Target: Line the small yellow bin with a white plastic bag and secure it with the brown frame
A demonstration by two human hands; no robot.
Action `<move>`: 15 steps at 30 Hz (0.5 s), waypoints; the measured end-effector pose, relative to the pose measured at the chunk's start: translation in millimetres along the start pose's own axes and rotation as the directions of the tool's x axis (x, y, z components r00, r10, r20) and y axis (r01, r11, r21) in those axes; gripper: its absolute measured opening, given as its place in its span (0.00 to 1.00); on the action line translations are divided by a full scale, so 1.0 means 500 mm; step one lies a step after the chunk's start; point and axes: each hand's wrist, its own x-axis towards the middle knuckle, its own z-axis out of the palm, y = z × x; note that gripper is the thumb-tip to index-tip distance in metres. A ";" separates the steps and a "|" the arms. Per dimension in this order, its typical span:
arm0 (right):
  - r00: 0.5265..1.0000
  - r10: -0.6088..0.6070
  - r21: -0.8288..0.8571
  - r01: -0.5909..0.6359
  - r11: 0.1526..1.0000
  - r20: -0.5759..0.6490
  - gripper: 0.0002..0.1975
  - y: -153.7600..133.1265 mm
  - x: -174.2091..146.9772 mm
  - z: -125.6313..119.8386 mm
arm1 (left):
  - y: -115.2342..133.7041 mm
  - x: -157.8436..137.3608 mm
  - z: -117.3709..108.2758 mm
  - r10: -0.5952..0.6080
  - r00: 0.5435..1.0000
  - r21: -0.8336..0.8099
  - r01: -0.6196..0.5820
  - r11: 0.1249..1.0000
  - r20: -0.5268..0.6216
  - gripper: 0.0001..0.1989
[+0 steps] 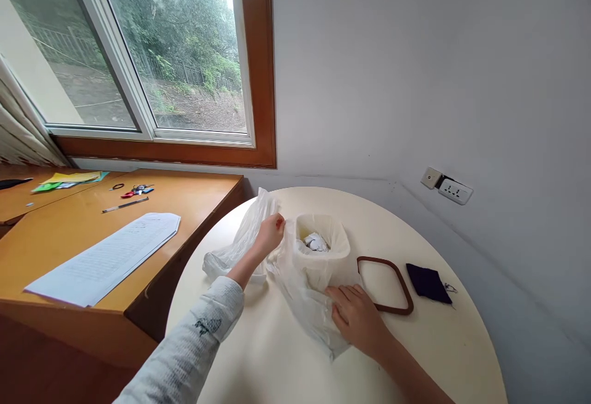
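Note:
A small bin lined with a translucent white plastic bag (302, 299) stands on the round table; the bag drapes over its rim and spreads out on the near side. Crumpled white paper (316, 242) lies inside. My left hand (271, 233) is closed on the bag at the bin's left edge. In front of the bin, my right hand (356, 319) rests against the draped bag, with fingers stretched over it and thumb apart. Left of the bin lies more crumpled white plastic (244, 238), partly behind my left wrist. A brown rounded-square ring (409, 296) lies flat beside my right hand.
A dark cloth pouch (428, 282) sits near the right edge of the cream round table (277, 361). On the wooden desk (203, 201) at left are paper sheets (111, 256), a pen (124, 205), scissors (133, 192) and coloured papers (69, 179). Wall and window stand behind.

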 end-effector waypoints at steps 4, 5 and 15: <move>0.996 -0.077 0.021 0.078 0.997 -0.041 0.21 -0.047 0.039 -0.023 | 0.036 0.021 0.002 -0.006 0.996 -0.169 0.022 0.985 0.094 0.13; 0.996 -0.076 0.024 0.077 0.997 -0.045 0.22 -0.056 0.051 -0.024 | 0.048 0.026 0.003 0.000 0.992 -0.212 0.028 0.977 0.127 0.16; 0.990 0.127 0.280 -0.108 0.954 -0.053 0.09 -0.041 0.074 -0.006 | 0.126 -0.016 -0.006 0.106 0.902 -0.171 -0.037 0.985 0.419 0.20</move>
